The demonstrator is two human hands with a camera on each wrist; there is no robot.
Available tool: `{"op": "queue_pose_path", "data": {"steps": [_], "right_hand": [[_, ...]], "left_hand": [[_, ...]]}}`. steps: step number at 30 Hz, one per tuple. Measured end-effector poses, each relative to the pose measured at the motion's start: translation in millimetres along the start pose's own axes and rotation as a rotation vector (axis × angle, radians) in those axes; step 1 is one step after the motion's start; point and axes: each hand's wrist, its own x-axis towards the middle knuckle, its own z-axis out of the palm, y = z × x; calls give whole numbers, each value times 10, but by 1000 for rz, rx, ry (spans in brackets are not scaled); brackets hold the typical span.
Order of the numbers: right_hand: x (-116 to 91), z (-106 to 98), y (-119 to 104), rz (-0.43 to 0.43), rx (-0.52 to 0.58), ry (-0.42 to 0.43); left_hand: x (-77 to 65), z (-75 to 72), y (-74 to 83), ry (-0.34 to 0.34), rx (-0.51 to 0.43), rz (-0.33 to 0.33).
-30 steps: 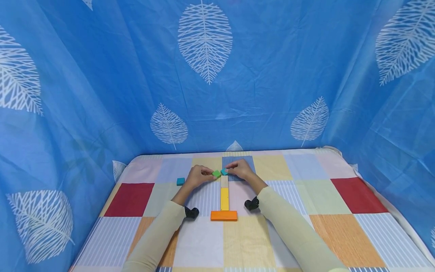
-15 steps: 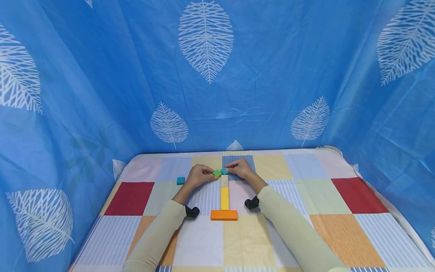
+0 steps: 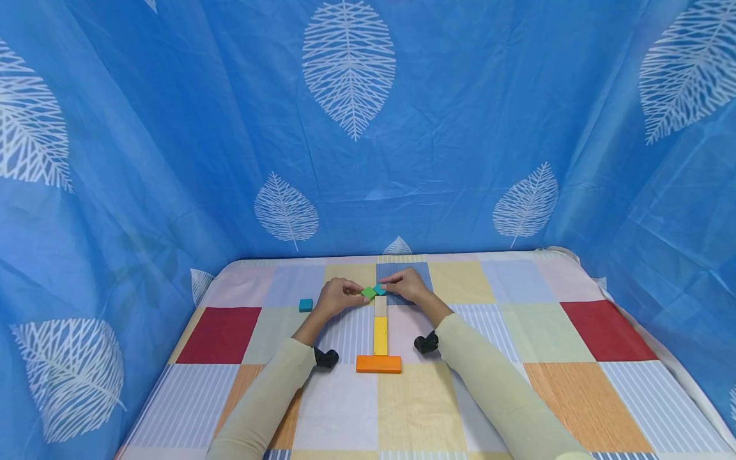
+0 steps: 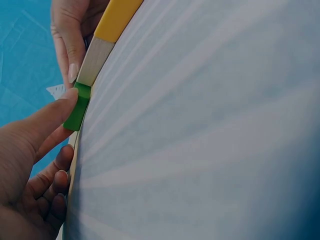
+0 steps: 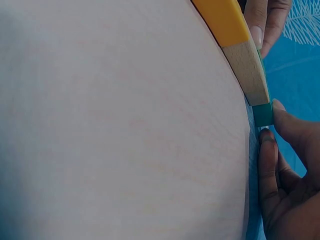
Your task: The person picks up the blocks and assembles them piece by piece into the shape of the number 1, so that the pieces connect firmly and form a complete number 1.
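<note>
My left hand (image 3: 338, 296) pinches a green block (image 3: 368, 293) between thumb and fingers; in the left wrist view the thumb lies on the green block (image 4: 77, 110). Opposite it, my right hand (image 3: 407, 285) pinches a teal block (image 3: 379, 289), also seen at the fingertips in the right wrist view as a teal block (image 5: 263, 115). Both blocks sit turned at an angle, side by side at the far end of a plain wooden block (image 3: 381, 306). A yellow block (image 3: 380, 336) continues that line toward me, and an orange block (image 3: 379, 364) lies crosswise at its near end.
Another teal block (image 3: 306, 305) lies alone on the patchwork cloth (image 3: 339, 409), left of the left hand. Blue leaf-print curtains (image 3: 437, 128) rise behind the table and along both sides. Black wrist devices (image 3: 326, 358) sit at both sleeves.
The green block and my left fingers have shifted very slightly to the right, toward the teal block. Otherwise the hands and blocks look the same.
</note>
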Motion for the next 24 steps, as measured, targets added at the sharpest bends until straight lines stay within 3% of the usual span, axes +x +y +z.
{"op": "queue_pose_path", "data": {"steps": [24], "right_hand": [[-10, -32, -2, 5, -14, -20]], "left_hand": [[12, -3, -46, -8, -54, 2]]}}
